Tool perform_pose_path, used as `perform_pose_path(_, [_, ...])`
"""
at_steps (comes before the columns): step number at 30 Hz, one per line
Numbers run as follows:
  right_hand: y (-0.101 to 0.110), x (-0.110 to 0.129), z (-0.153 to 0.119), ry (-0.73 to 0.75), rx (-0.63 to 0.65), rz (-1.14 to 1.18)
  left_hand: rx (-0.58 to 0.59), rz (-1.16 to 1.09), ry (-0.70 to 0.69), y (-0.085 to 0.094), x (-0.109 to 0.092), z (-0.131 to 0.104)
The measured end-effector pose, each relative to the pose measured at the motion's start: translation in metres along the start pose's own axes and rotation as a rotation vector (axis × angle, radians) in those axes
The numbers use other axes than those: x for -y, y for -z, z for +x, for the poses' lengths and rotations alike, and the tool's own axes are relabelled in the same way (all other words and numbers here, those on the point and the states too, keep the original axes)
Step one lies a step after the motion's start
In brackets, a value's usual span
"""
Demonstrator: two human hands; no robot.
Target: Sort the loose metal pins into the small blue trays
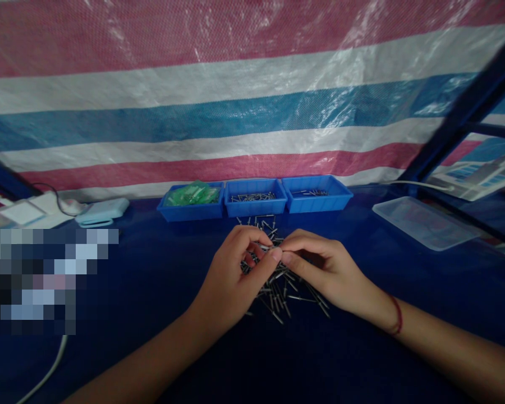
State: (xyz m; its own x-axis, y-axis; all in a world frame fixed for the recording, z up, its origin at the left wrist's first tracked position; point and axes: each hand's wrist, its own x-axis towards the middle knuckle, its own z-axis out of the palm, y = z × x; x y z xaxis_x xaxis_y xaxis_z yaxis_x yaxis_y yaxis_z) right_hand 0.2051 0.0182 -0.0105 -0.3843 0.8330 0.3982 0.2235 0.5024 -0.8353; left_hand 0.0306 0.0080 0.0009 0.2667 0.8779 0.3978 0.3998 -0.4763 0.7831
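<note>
My left hand (239, 266) and my right hand (328, 266) meet fingertip to fingertip over a loose pile of blind rivets (281, 289) on the blue table. A thin silvery piece, seemingly one of these rivets, shows between the left thumb and index finger. Thumb and index finger of the right hand are pinched together right beside it; what lies between them is hidden. Metal pins of the pile stick out in front of and behind both hands.
Behind the pile stand three blue bins: the left bin (191, 212) holds a green plastic bag, the middle bin (256, 209) and right bin (320, 203) small metal pieces. A clear plastic lid (425, 223) lies right. Left are a light-blue case (103, 212) and a white cable (54, 362).
</note>
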Motion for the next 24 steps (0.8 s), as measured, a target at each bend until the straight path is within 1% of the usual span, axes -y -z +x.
perform_pose_path(3, [0.0, 0.001, 0.001, 0.016, 0.005, -0.02, 0.022, -0.007, 0.033, 0.0, 0.0, -0.001])
perform_pose_path(5, [0.003, -0.001, 0.004, 0.025, -0.037, -0.067, 0.031, -0.026, 0.062, 0.0, 0.0, -0.002])
perform_pose_path(7, [0.012, -0.004, 0.008, 0.026, -0.158, -0.164, 0.024, -0.031, 0.078, 0.0, 0.0, -0.002])
perform_pose_path(10, [0.036, -0.016, 0.019, 0.045, -0.411, -0.427, 0.03, -0.006, 0.066, 0.0, 0.001, -0.002])
perform_pose_path(11, [0.045, -0.02, 0.023, 0.057, -0.471, -0.541, 0.043, 0.003, 0.059, 0.0, 0.001, -0.002])
perform_pose_path(13, [0.065, -0.031, 0.03, 0.066, -0.521, -0.765, 0.075, 0.02, 0.049, 0.0, 0.001, -0.003])
perform_pose_path(15, [0.08, -0.04, 0.035, 0.021, -0.503, -0.887, 0.105, 0.045, 0.039, 0.0, 0.0, -0.003])
perform_pose_path(18, [0.088, -0.05, 0.036, -0.07, -0.491, -0.91, 0.16, 0.118, 0.001, 0.003, -0.001, -0.002])
perform_pose_path(20, [0.086, -0.052, 0.035, -0.079, -0.487, -0.888, 0.216, 0.193, -0.058, 0.006, 0.0, 0.0])
perform_pose_path(22, [0.08, -0.052, 0.033, -0.052, -0.464, -0.873, 0.287, 0.302, -0.147, 0.012, 0.003, 0.003])
perform_pose_path(24, [0.072, -0.05, 0.031, -0.022, -0.419, -0.853, 0.386, 0.422, -0.227, 0.018, 0.005, 0.006])
